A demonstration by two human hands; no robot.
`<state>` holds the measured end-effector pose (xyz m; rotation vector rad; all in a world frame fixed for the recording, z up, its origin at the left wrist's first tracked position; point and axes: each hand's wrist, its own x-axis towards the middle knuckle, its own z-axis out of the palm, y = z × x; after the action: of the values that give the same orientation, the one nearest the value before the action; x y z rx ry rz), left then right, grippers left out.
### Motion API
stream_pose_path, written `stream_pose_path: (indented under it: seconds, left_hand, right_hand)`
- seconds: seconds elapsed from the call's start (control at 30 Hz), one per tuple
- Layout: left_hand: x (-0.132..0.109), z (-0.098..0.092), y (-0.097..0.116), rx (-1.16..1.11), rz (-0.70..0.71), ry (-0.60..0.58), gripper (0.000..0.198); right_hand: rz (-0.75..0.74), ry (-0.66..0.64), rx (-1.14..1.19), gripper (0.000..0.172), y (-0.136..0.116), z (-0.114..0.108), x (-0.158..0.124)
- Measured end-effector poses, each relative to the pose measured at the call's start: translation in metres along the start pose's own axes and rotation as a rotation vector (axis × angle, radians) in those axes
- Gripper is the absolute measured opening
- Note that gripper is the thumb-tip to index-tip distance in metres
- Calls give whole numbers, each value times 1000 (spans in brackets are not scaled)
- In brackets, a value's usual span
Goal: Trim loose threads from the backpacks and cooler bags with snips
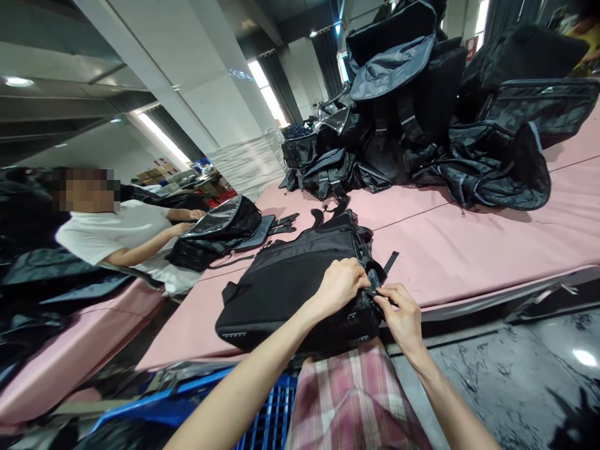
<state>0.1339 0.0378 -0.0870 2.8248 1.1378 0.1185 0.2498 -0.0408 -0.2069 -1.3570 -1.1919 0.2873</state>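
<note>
A black backpack (290, 281) lies flat on the pink table (469, 244), its bottom end near me. My left hand (340, 284) rests on the bag's near right corner, fingers curled and pinching a small dark strap or zipper part (372, 281). My right hand (400, 312) meets it from the right, thumb and fingers pinched on the same small part at the bag's edge. What exactly sits between the fingertips is too small to name. A loose black strap (390, 261) sticks out just beyond my hands.
A tall heap of black bags (422, 106) fills the far right of the table. A co-worker in a white shirt (117, 234) at the left handles another black bag (220, 234). A blue crate (262, 412) sits below me by my plaid clothing.
</note>
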Motion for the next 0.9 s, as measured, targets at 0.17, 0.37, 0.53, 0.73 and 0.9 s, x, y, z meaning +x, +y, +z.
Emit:
stream_pose_path:
  seconds: [0.17, 0.37, 0.53, 0.73, 0.9]
  left_hand:
    - [2, 0, 2, 3, -17, -10, 20]
    - [1, 3, -1, 6, -4, 4, 21]
    - [7, 9, 5, -66, -13, 23, 21]
    - [-41, -33, -39, -501, -76, 291, 29]
    - [-133, -46, -158, -456, -895, 778, 38]
  right_hand:
    - [37, -16, 99, 12, 4, 1, 0]
    - [-8, -16, 52, 13, 2, -1, 0]
    - [59, -54, 147, 15, 3, -3, 4]
    - [349, 70, 213, 35, 25, -23, 6]
    - [232, -100, 94, 33, 6, -29, 19]
